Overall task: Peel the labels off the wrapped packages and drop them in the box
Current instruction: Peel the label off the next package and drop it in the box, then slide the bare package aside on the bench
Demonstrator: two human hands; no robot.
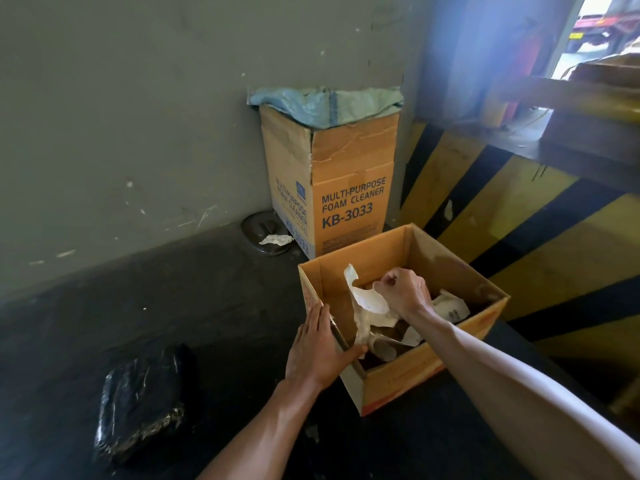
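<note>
An open cardboard box (460, 344) stands on the dark floor with several crumpled white labels (450, 306) inside. My right hand (405, 292) is over the box, pinching a curled white peeled label (363, 299) that hangs down into it. My left hand (320, 344) lies flat on the box's near-left rim, thumb inside the edge, touching the label's lower end. A package wrapped in black plastic (142, 400) lies on the floor at the lower left, apart from both hands.
A tall cardboard box marked "foam cleaner" (349, 188), lined with a blue-green sack, stands behind against the grey wall. A round metal lid (259, 233) with a paper scrap lies beside it. A yellow-and-black striped barrier (519, 220) rises at right.
</note>
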